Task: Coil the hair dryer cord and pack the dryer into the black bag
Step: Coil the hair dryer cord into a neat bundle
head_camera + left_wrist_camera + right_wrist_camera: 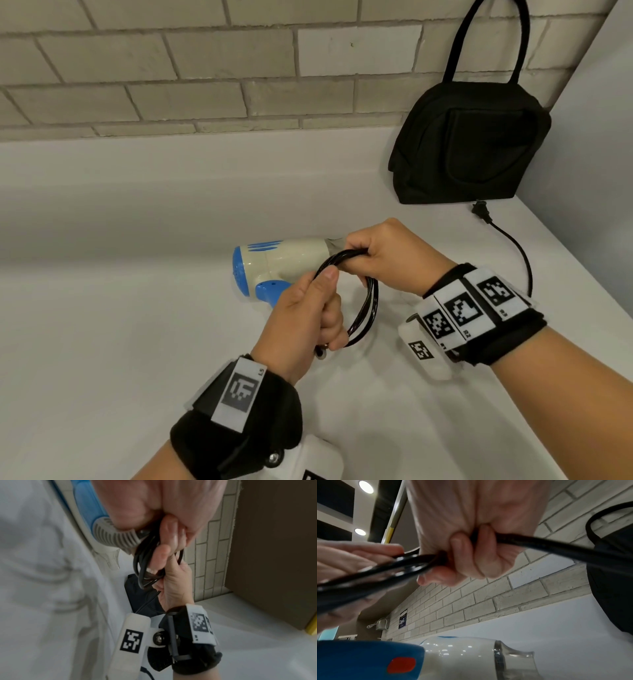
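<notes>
A cream and blue hair dryer [274,265] lies on its side on the white counter [120,325], also seen from below in the right wrist view [471,654]. Its black cord [368,308] is looped into a coil just in front of it. My left hand [308,315] grips the near side of the coil, thumb on top. My right hand [383,257] grips the far side of the loops [419,562]. The loose end runs right to the plug [481,212]. The black bag [472,144] stands upright at the back right.
A pale brick wall [171,68] runs behind the counter. A white side wall [599,154] closes the right end beside the bag. The counter's raised back ledge [171,161] sits behind the dryer.
</notes>
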`<act>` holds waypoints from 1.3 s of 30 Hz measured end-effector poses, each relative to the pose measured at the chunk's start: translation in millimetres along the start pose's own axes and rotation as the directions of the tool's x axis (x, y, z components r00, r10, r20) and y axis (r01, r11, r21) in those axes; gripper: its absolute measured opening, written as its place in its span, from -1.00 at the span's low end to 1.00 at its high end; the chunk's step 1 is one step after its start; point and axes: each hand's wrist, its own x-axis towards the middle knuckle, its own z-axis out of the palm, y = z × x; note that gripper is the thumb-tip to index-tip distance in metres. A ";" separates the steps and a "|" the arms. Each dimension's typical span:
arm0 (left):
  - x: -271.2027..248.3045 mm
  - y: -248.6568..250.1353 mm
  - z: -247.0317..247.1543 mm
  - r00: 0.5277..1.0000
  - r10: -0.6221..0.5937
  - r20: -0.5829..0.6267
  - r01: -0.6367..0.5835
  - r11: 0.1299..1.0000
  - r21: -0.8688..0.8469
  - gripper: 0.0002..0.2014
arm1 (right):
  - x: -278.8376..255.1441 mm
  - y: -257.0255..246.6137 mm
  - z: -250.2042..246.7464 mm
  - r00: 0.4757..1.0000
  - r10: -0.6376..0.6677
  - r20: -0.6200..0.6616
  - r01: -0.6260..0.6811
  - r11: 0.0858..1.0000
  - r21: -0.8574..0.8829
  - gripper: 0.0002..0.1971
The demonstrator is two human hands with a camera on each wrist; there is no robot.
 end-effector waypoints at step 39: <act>-2.4 -11.8 5.2 0.898 0.409 0.163 -0.432 0.747 0.505 -0.70 | -83.3 -41.7 9.1 0.951 -0.305 -0.056 0.225 0.803 -0.552 -0.91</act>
